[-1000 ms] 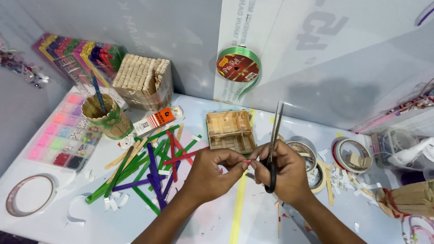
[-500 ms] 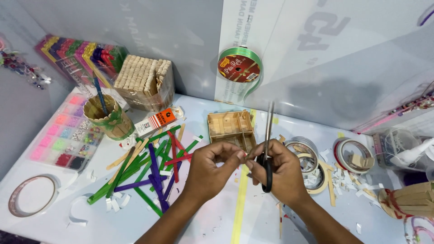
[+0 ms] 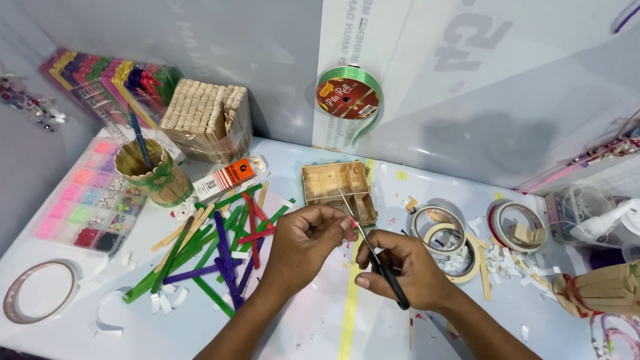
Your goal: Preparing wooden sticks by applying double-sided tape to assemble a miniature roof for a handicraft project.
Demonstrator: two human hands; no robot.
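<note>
My right hand grips black-handled scissors, their blades pointing up and left toward my left fingertips. My left hand pinches a very small piece at its fingertips, right beside the blades; what the piece is cannot be told. Just beyond the hands lies a small wooden stick-built tray. To the left is a heap of coloured craft sticks, green, purple and red.
A stick-built cup with a blue brush, a glue tube, a bead organiser and a block of plain sticks stand at left. Tape rolls and paper scraps lie at right, a green ribbon spool at the back.
The scissors have tilted from nearly upright to leaning left, blades now at my left fingertips. Both hands have stayed close together over the table's middle.
</note>
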